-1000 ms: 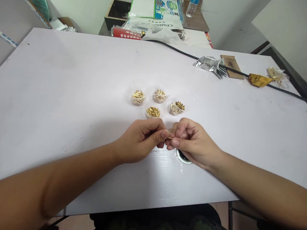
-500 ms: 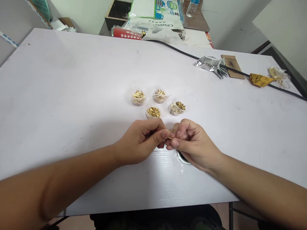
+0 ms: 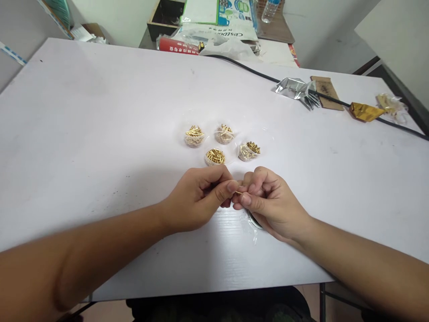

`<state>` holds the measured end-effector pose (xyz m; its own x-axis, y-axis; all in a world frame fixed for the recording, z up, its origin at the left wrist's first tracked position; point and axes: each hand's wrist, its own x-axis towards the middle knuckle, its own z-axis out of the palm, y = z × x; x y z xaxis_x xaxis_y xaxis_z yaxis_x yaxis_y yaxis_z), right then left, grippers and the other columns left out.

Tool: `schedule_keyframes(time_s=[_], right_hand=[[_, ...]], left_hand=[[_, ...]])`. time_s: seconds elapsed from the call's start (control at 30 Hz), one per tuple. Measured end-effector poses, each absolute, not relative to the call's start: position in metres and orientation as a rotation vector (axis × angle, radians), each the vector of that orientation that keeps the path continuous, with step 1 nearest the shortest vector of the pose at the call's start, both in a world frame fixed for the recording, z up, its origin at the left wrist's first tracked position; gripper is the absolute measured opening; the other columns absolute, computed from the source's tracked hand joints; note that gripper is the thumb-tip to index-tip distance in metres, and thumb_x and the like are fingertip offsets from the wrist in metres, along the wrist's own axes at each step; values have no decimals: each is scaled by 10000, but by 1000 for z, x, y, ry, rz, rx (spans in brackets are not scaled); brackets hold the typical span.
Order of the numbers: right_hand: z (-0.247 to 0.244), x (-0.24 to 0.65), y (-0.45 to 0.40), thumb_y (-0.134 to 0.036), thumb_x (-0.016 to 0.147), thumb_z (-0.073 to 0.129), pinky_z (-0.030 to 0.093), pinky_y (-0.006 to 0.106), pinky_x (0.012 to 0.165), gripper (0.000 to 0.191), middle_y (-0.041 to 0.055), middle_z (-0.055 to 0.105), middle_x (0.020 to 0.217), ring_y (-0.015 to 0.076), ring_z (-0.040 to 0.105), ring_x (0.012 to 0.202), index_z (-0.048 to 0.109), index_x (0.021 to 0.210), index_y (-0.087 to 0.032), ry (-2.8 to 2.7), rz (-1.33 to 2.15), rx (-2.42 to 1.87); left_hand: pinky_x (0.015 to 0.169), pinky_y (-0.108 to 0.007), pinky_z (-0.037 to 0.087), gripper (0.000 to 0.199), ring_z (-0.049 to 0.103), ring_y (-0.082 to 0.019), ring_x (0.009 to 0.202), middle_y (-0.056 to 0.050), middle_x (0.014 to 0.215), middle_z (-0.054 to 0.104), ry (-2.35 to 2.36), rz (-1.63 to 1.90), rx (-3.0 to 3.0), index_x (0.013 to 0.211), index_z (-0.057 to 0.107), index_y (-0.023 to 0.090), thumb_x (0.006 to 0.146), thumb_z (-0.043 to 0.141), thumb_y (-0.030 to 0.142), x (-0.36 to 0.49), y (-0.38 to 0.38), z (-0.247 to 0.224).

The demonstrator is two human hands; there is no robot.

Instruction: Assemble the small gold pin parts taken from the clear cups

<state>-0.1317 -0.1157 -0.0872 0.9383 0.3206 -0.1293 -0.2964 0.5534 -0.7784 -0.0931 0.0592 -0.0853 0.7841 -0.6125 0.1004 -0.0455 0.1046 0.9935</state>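
Thumb and fingers of my left hand [image 3: 204,197] pinch one end of a thin gold-coloured pin [image 3: 238,192]. My right hand [image 3: 273,201] pinches its other end, so the fingertips almost meet and hide most of it. Beyond the hands stand several small clear cups of gold metal pieces: a left cup [image 3: 194,137], a back cup [image 3: 224,134], a right cup [image 3: 248,151] and a front cup [image 3: 215,157]. Longer pins fill the left one; shorter pieces lie in the right and front ones. Partly covered by my right hand is a dark round object with a pale rim [image 3: 256,221].
A black cable [image 3: 244,68] crosses the white table [image 3: 110,107] at the back right. Along it lie a silver foil packet [image 3: 293,88], brown cardboard [image 3: 326,93] and a gold packet [image 3: 365,112]. Behind the far edge are a black box [image 3: 165,19] and a bottle [image 3: 270,11].
Both hands keep the same pinch on the pin, with barely any finger movement. The whole view has shifted very slightly.
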Motion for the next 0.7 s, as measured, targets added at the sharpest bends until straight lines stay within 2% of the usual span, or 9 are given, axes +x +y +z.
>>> schedule_keyframes(time_s=[0.4,0.57,0.7], right_hand=[[-90,-133,-113,-48,813,756,632,209,757,207,-86,748,765,60,742,729,663,757,-225,-20,362,-875],[-89,-132,-112,-58,811,762,636,211,749,206,-89,744,753,59,742,715,659,746,-224,-21,353,-886],[-89,-132,-113,-73,814,765,630,210,745,200,-87,743,756,56,737,709,657,745,-227,-21,348,-894]], left_hand=[[537,-165,483,281,567,-73,578,1,631,615,-591,-357,1449,718,524,142,969,534,268,-95,59,-86],[545,-186,483,268,587,-88,594,-6,649,618,-593,-358,1452,734,519,143,949,577,291,-96,59,-89],[557,-187,489,278,569,-81,599,-2,654,600,-589,-380,1425,733,498,148,970,536,289,-96,57,-90]])
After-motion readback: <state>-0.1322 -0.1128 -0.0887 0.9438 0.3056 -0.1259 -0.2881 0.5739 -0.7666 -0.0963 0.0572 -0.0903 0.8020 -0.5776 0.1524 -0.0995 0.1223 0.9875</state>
